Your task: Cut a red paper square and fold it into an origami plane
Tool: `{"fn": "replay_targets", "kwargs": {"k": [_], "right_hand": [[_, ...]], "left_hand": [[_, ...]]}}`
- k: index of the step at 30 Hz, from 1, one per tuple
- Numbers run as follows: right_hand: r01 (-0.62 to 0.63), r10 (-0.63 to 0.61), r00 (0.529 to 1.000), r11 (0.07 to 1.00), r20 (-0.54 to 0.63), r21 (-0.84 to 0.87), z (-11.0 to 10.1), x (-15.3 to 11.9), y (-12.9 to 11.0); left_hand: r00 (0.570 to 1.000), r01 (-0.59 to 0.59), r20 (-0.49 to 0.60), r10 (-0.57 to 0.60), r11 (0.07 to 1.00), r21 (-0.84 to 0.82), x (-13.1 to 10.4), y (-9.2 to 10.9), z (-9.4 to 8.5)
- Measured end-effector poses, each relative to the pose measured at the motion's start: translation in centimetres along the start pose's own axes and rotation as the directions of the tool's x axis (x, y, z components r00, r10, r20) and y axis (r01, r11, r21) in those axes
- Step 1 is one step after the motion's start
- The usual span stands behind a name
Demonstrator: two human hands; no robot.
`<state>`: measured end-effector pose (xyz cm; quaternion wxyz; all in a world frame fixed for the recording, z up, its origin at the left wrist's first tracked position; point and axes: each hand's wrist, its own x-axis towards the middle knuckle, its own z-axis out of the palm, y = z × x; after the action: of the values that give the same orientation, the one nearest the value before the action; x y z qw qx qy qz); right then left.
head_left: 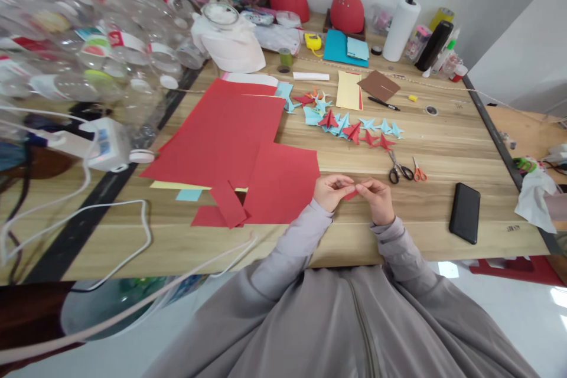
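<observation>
Wooden table (425,207), big red sheets (221,136), one small red paper (351,194), maybe halfway through a fold.
Left of the black scissors (397,166): those big red sheets, lying flat. Just past the black scissors, mostly to the left: a bunch of paper birds (342,124), mostly red and blue. To the right of the black scissors and nearer the body: a flat black thing (465,212), maybe a phone. Nearer than the black scissors and a bit left: left hand (331,191) and right hand (376,196), close together, each pinching the small red paper between thumb and finger. Smallest of all, also left of the black scissors: that small red paper, mostly hidden, so no telling which fold. Looks like a folding step. Best next: line up the edges, hold one end still, and press the crease flat.
</observation>
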<state>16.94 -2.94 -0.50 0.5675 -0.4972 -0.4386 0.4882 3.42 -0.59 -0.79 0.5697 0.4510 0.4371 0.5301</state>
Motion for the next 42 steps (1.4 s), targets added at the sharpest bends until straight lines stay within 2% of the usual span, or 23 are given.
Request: {"fn": "replay_targets", "kwargs": {"k": [5, 10, 15, 17, 19, 22, 24, 29, 32, 37, 42], "right_hand": [[-0.045, 0.047, 0.998, 0.999, -0.049, 0.026, 0.1, 0.1, 0.0], [-0.108, 0.116, 0.989, 0.99, -0.087, 0.091, -0.1, 0.2, 0.0], [-0.088, 0.099, 0.979, 0.994, -0.179, 0.064, -0.4, 0.4, 0.1], [-0.083, 0.101, 0.967, 0.993, -0.232, 0.085, -0.6, 0.6, 0.2], [-0.088, 0.116, 0.959, 0.989, -0.259, 0.118, -0.7, 0.7, 0.4], [-0.11, 0.147, 0.957, 0.982, -0.252, 0.154, -0.7, 0.7, 0.5], [-0.117, 0.154, 0.96, 0.98, -0.234, 0.164, -0.6, 0.6, 0.4], [-0.052, 0.07, 0.986, 0.991, -0.15, 0.12, -0.3, 0.3, 0.2], [0.0, 0.005, 0.996, 0.998, -0.085, 0.058, -0.3, 0.2, 0.2], [0.081, -0.082, 0.993, 0.997, -0.081, -0.022, -0.4, 0.2, 0.4], [0.175, -0.178, 0.984, 0.978, -0.019, -0.116, -0.5, 0.0, 0.3]], "left_hand": [[0.992, 0.041, -0.112, -0.05, 0.996, -0.079, 0.5, -0.7, 0.0], [0.992, 0.056, -0.104, -0.066, 0.994, -0.096, 0.6, -1.3, -0.1], [0.993, 0.052, -0.101, -0.066, 0.989, -0.139, 0.6, -1.0, -0.4], [0.999, -0.017, -0.052, 0.013, 0.997, -0.078, 0.4, -0.8, -0.4], [0.99, -0.138, 0.01, 0.138, 0.99, 0.029, 0.1, -0.5, -0.3], [0.942, -0.329, 0.139, 0.306, 0.923, 0.201, -0.3, -0.3, 0.0], [0.923, -0.377, 0.167, 0.346, 0.9, 0.219, -0.5, -0.4, 0.2], [0.961, -0.274, 0.071, 0.267, 0.954, 0.122, -0.1, -0.7, 0.1], [0.974, -0.225, 0.057, 0.221, 0.972, 0.068, 0.1, -0.5, -0.1], [0.973, -0.226, 0.055, 0.222, 0.973, 0.057, 0.0, -0.2, 0.0], [0.988, -0.157, 0.008, 0.156, 0.987, 0.046, 0.0, -0.4, 0.0]]}}
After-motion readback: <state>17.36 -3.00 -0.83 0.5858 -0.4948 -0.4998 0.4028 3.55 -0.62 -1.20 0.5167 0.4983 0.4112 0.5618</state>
